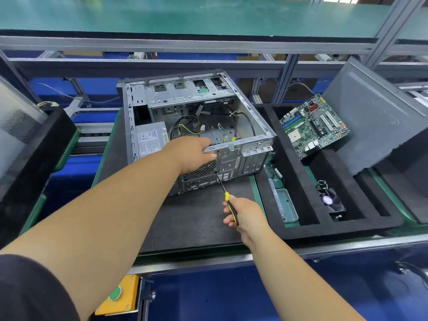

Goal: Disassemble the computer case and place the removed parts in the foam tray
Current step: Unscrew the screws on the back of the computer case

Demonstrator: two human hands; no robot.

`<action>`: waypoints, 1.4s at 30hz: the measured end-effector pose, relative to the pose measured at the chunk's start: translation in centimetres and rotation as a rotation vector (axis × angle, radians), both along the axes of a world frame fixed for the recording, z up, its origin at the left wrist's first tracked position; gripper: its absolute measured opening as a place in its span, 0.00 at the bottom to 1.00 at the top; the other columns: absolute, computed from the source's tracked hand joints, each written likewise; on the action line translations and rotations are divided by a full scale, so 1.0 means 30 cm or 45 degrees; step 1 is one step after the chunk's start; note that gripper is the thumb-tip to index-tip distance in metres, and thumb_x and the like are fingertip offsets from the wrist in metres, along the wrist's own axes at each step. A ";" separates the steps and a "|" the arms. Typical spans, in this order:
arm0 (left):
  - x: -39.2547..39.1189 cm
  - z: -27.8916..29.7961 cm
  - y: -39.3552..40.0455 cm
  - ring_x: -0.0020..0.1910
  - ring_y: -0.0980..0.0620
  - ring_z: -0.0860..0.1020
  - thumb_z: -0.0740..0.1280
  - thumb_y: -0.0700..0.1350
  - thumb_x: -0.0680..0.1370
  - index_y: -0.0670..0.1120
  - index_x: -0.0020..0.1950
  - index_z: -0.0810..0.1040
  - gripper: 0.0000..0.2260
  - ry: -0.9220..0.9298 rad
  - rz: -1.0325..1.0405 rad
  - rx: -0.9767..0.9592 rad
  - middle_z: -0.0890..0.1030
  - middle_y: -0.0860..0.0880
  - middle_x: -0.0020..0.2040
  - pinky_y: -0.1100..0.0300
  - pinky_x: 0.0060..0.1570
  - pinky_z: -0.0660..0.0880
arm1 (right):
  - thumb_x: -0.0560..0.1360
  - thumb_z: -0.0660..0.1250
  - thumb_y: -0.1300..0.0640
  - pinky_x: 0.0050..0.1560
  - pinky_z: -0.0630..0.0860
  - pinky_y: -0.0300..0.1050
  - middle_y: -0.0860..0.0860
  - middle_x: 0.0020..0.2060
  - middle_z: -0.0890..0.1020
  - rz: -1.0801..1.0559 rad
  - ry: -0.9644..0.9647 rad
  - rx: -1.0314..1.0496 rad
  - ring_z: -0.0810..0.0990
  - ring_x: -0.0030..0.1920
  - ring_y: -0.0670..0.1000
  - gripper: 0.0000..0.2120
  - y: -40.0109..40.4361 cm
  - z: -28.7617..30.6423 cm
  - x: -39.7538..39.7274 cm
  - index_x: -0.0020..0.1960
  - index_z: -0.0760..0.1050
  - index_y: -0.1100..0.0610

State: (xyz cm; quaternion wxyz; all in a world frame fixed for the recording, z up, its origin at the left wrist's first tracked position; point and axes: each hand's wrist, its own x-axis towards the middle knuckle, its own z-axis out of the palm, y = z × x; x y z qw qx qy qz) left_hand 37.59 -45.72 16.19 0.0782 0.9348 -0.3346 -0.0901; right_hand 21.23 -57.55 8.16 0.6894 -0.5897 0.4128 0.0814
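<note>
Partly done — green motherboard (313, 126) and small black fan (331, 200) already lie in the black foam tray (278, 230) on the right. Open grey metal computer case (196, 126) sits centre, power supply (150, 141) and cables still inside. Left hand (194, 156) grips the case's near rim; right hand (243, 213) fingers clamp the yellow-handled screwdriver (225, 195), tip at the rear panel.

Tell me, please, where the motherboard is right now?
In the head view, the motherboard lies tilted at the far end of the foam tray, right of the computer case.
</note>
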 end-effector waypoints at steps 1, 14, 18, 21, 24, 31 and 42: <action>-0.001 0.000 0.000 0.50 0.47 0.75 0.58 0.62 0.80 0.53 0.62 0.73 0.17 0.000 0.001 0.000 0.79 0.50 0.53 0.56 0.44 0.70 | 0.81 0.63 0.53 0.24 0.69 0.37 0.53 0.37 0.78 0.010 -0.065 -0.073 0.75 0.23 0.46 0.11 0.002 -0.016 -0.009 0.46 0.77 0.60; -0.006 0.005 0.001 0.48 0.48 0.73 0.58 0.62 0.80 0.53 0.62 0.73 0.18 0.021 0.008 -0.001 0.79 0.50 0.52 0.55 0.48 0.73 | 0.82 0.58 0.48 0.32 0.68 0.41 0.49 0.37 0.82 0.173 -0.029 -0.317 0.73 0.29 0.47 0.15 -0.010 -0.029 0.005 0.43 0.77 0.55; -0.008 0.010 0.001 0.49 0.47 0.75 0.58 0.62 0.80 0.52 0.60 0.73 0.17 0.027 0.015 0.007 0.79 0.50 0.51 0.53 0.50 0.74 | 0.80 0.64 0.50 0.25 0.66 0.37 0.49 0.35 0.81 0.104 -0.069 -0.180 0.72 0.25 0.45 0.12 -0.015 -0.030 0.003 0.42 0.77 0.56; -0.011 0.011 0.000 0.51 0.46 0.76 0.59 0.62 0.79 0.51 0.60 0.74 0.17 0.023 0.021 0.009 0.79 0.50 0.51 0.51 0.52 0.75 | 0.79 0.68 0.52 0.23 0.69 0.35 0.52 0.37 0.78 -0.004 -0.143 -0.153 0.74 0.25 0.45 0.10 -0.015 -0.031 0.005 0.43 0.75 0.58; -0.012 0.009 -0.001 0.51 0.46 0.76 0.59 0.62 0.79 0.51 0.60 0.73 0.18 0.020 0.023 0.010 0.80 0.49 0.52 0.52 0.51 0.75 | 0.78 0.68 0.52 0.25 0.69 0.37 0.52 0.36 0.77 0.007 -0.119 -0.179 0.73 0.26 0.47 0.10 -0.004 -0.028 0.014 0.43 0.74 0.58; -0.010 0.008 0.000 0.51 0.46 0.76 0.59 0.62 0.79 0.52 0.60 0.74 0.17 0.032 0.026 0.001 0.80 0.49 0.52 0.52 0.51 0.75 | 0.81 0.61 0.50 0.27 0.68 0.39 0.52 0.32 0.81 -0.002 -0.024 0.008 0.70 0.25 0.47 0.16 -0.001 0.004 0.020 0.42 0.79 0.59; -0.007 0.004 0.000 0.51 0.47 0.76 0.59 0.62 0.79 0.52 0.61 0.73 0.17 0.014 0.020 -0.016 0.79 0.50 0.52 0.55 0.47 0.72 | 0.74 0.73 0.56 0.30 0.69 0.42 0.49 0.26 0.76 -0.029 -0.115 -0.075 0.72 0.27 0.48 0.10 -0.015 -0.026 0.032 0.44 0.71 0.56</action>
